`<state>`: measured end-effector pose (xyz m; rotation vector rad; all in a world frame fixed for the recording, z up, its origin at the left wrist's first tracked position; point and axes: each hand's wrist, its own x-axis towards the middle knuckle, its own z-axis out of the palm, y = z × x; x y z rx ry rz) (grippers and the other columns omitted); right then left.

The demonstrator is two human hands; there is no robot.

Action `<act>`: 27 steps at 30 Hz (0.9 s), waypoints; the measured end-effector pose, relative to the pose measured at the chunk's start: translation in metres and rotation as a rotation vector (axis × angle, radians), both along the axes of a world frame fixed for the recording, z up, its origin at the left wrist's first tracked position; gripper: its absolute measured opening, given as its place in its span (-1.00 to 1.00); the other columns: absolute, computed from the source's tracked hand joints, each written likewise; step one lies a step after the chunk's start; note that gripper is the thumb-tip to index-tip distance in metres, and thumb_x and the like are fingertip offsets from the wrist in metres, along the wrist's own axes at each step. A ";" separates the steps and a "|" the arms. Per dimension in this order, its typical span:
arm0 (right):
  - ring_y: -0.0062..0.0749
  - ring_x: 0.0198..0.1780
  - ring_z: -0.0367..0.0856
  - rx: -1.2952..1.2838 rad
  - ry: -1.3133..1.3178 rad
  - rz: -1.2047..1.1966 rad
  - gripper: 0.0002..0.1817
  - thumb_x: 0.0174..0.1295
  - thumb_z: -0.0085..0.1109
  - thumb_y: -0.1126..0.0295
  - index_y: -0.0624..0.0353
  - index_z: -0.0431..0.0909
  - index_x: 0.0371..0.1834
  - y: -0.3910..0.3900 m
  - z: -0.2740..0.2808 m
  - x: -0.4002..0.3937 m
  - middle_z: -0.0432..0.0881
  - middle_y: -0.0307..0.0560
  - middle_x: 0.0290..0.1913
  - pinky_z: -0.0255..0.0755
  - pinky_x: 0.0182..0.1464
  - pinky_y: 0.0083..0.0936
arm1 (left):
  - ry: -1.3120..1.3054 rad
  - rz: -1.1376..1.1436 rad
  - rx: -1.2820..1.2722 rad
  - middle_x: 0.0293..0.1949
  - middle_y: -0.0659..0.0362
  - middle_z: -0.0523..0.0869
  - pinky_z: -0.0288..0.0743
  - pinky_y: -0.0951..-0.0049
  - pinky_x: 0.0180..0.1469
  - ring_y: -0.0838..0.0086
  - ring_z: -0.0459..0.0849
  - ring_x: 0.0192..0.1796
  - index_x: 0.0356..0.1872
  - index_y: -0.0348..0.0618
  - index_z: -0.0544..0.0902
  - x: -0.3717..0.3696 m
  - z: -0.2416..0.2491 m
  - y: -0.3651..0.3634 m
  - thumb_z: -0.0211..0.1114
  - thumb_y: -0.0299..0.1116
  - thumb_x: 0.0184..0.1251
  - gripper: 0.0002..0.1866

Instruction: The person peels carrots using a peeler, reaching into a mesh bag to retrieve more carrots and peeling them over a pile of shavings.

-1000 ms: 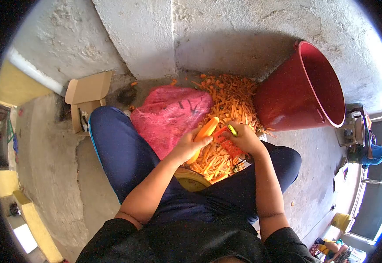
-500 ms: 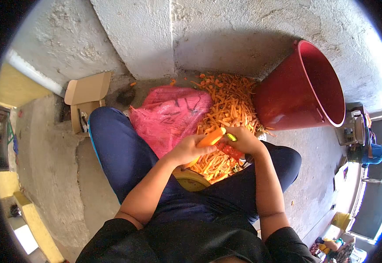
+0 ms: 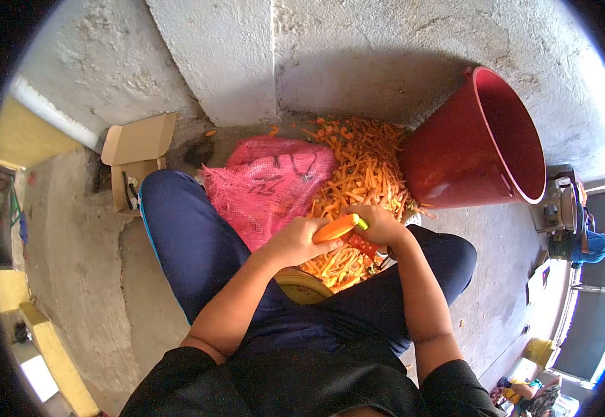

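Note:
My left hand point(image 3: 294, 241) is wrapped round a peeled-looking orange carrot point(image 3: 335, 229), its tip pointing to the right. Close against that tip, my right hand point(image 3: 377, 226) grips a peeler with a yellow-green handle point(image 3: 362, 224); its blade is hidden. Below both hands, orange peel strips point(image 3: 347, 270) lie heaped by a yellow container point(image 3: 301, 288) between my legs. A red, white-dotted item point(image 3: 365, 245) shows just under my right hand. Beyond the hands, a large pile of carrot peelings point(image 3: 365, 163) spreads across the floor.
A pink mesh sack point(image 3: 268, 184) lies left of the peelings. On the right, a big red bucket point(image 3: 448, 149) leans, its mouth facing right. An open cardboard box point(image 3: 139, 142) stands by the wall at left. Other people, one in a blue shirt point(image 3: 596, 247), are at far right.
The carrot has tilted flatter and its tip has come closer to my right hand. My right hand has shifted slightly left, and the peeler now sits by the carrot's tip.

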<state>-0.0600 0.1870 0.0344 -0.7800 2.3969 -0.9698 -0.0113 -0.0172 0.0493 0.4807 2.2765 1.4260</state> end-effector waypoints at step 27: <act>-0.04 -0.31 0.53 0.328 -0.093 -0.066 -0.74 -0.03 0.04 0.23 0.18 0.48 -0.37 -0.023 -0.021 0.006 0.56 0.05 -0.43 0.38 -0.25 -0.27 | 0.647 -0.218 0.045 -0.51 0.18 0.54 0.35 0.37 -0.37 0.29 0.53 -0.42 -0.45 -0.15 0.50 0.012 -0.001 0.030 0.32 -0.13 -0.16 -0.66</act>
